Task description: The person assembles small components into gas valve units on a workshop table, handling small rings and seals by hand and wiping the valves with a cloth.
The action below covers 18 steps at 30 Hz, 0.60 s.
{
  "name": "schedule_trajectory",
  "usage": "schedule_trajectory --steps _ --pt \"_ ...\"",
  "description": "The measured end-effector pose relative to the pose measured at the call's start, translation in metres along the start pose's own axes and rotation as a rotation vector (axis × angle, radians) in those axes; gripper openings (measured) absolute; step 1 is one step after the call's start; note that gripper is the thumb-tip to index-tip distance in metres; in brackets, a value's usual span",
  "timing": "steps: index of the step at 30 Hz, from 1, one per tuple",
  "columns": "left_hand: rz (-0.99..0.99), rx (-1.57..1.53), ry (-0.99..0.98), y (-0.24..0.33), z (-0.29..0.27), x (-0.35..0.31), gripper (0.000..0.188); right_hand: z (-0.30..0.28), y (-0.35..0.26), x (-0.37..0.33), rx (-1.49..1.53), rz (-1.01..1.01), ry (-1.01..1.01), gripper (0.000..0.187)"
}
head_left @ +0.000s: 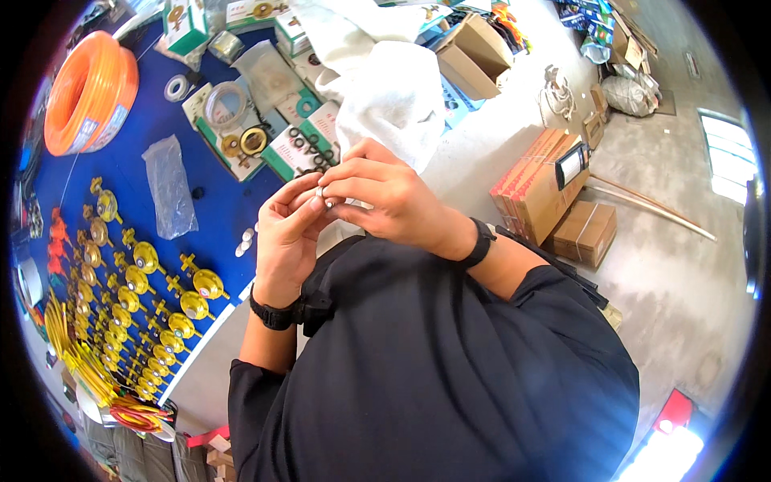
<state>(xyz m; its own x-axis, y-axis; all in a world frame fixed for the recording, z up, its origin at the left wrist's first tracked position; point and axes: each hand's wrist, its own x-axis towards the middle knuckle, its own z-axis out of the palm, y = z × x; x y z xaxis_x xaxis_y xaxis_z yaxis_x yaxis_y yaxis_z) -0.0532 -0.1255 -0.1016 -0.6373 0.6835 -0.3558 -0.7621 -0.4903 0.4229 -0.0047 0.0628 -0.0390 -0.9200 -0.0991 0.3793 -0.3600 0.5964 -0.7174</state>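
Note:
In front of my chest, my left hand (289,221) and my right hand (389,193) meet at the fingertips. Both pinch a small silvery piece (320,193), too small and too covered by fingers for its kind to show. Just beyond the fingers, several black rubber rings (309,145) lie on a green and white box. Beside them are a black and brass round part (254,140) and a roll of clear tape (226,104). A few small white discs (246,239) sit at the table edge by my left wrist.
Rows of yellow gas regulators (146,257) cover the blue table (217,213) at left, with an orange hose coil (90,92) behind. An empty plastic bag (169,186) lies between. White cloth (393,96) drapes ahead. Cardboard boxes (585,233) stand on the floor at right.

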Motion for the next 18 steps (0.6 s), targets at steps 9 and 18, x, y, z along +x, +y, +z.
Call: schedule_trajectory --steps 9,18 --pt "-0.127 0.054 -0.009 -0.049 0.056 0.055 0.036 -0.07 0.049 -0.039 0.023 0.05 0.118 0.035" --pt "-0.31 0.188 0.092 -0.123 0.119 0.132 0.041 -0.146 0.12 -0.098 0.131 0.261 0.247 0.04"
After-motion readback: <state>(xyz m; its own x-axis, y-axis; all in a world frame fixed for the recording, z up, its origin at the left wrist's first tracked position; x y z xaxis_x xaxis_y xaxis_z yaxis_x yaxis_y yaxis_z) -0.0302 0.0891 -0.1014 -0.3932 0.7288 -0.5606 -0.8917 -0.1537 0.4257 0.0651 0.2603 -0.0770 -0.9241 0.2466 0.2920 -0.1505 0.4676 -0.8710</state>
